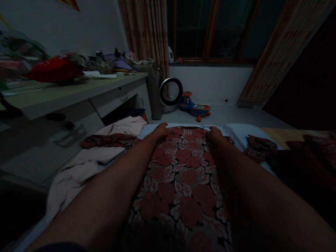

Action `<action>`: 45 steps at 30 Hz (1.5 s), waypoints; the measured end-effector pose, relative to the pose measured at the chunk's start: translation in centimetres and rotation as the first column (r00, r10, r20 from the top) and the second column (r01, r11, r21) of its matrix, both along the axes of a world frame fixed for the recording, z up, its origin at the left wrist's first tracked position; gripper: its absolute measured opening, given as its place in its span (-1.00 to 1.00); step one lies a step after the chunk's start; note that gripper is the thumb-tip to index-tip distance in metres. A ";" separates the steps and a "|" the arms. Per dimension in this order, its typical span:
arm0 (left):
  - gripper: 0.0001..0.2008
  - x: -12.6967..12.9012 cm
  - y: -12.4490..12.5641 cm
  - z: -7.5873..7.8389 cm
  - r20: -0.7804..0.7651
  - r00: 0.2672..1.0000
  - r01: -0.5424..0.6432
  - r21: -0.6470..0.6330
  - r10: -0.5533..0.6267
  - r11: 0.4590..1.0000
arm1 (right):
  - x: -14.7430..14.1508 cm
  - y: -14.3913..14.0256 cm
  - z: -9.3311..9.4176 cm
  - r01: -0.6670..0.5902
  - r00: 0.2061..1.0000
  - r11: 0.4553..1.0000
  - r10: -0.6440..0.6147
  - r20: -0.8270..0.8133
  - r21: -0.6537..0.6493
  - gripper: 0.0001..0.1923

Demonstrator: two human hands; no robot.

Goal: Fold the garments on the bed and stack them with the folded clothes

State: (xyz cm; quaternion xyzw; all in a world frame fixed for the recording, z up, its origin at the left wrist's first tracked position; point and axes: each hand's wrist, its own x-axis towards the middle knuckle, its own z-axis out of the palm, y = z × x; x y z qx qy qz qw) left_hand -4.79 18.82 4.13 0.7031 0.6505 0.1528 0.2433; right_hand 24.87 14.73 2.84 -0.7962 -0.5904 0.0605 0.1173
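A floral garment (183, 175), with red roses and pale leaves on black, lies spread out lengthwise in front of me. My left hand (160, 131) is closed on its far left corner, fingertips partly hidden. At the far right corner, my right hand (214, 134) grips the same fabric. Bunched cloth in a similar print (110, 140) sticks out on the left, and another bunched piece (260, 147) lies on the right; I cannot tell whether they join the garment. Underneath is a light blue sheet (237, 128). Pale pink cloth (76, 175) lies beside my left forearm.
On the left stands a desk (105, 85) with drawers, cluttered with a red bag (55, 68) and papers. Past it is a washing machine (152, 92) with its round door (171, 91) swung open. A blue-and-orange ride-on toy (195, 107) sits on the floor. Dark clothes (296, 168) lie at right.
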 end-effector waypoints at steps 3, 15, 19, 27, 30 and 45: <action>-0.68 1.7 0.2 -0.7 0.107 0.994 0.030 -0.108 -0.019 0.994 | -0.3 0.3 -0.6 -0.031 0.999 0.998 0.029 -0.034 -0.055 -0.69; -0.76 3.8 0.2 -0.3 0.251 0.964 -0.109 0.075 0.087 0.991 | -2.2 0.0 -0.2 0.091 0.975 0.987 -0.063 -0.213 0.128 -0.66; -0.72 3.6 0.3 0.0 0.211 0.973 -0.136 0.196 0.094 0.971 | -2.8 0.4 -0.3 0.124 0.962 0.971 -0.066 -0.266 0.206 -0.64; -0.34 1.9 -2.9 -4.0 -0.142 0.988 0.105 0.333 -0.060 0.937 | -3.3 -1.4 -2.4 -0.065 0.977 0.971 0.109 -0.186 0.231 -0.43; -0.46 -0.4 -4.3 -4.2 -0.298 0.938 0.288 0.383 -0.178 0.878 | -3.8 -3.0 -2.6 -0.145 0.984 0.947 0.167 -0.057 0.286 -0.38; -0.50 -7.9 -7.7 -2.4 -0.565 0.821 0.282 0.277 -0.082 0.919 | -0.6 -8.3 -2.1 -0.304 0.949 0.946 0.290 0.124 0.115 -0.54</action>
